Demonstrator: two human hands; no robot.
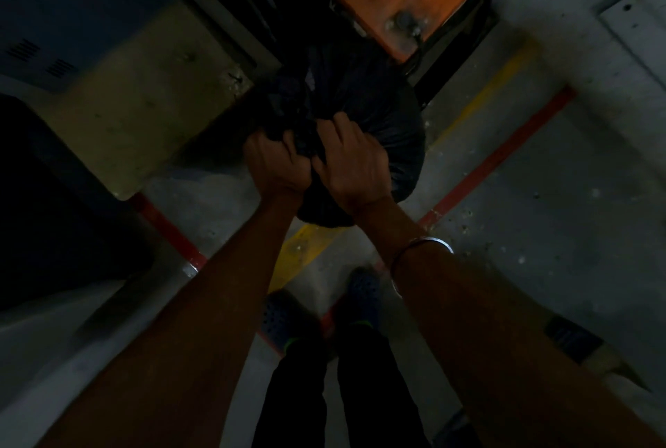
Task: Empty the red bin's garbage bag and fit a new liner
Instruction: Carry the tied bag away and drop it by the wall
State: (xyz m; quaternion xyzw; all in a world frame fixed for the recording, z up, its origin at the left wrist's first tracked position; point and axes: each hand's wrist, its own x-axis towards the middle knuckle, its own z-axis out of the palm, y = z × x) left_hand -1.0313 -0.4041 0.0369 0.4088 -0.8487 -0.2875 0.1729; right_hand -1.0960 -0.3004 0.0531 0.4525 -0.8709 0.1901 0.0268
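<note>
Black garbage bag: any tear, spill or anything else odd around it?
Nothing stands out. Both hands, left hand and right hand, clutch the gathered neck of the black garbage bag. No tear or spill shows, though the dim light hides detail.

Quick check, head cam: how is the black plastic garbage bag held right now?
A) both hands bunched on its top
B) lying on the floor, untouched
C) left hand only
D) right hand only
A: the left hand and right hand both clench the gathered top of the black plastic garbage bag, side by side.
</note>
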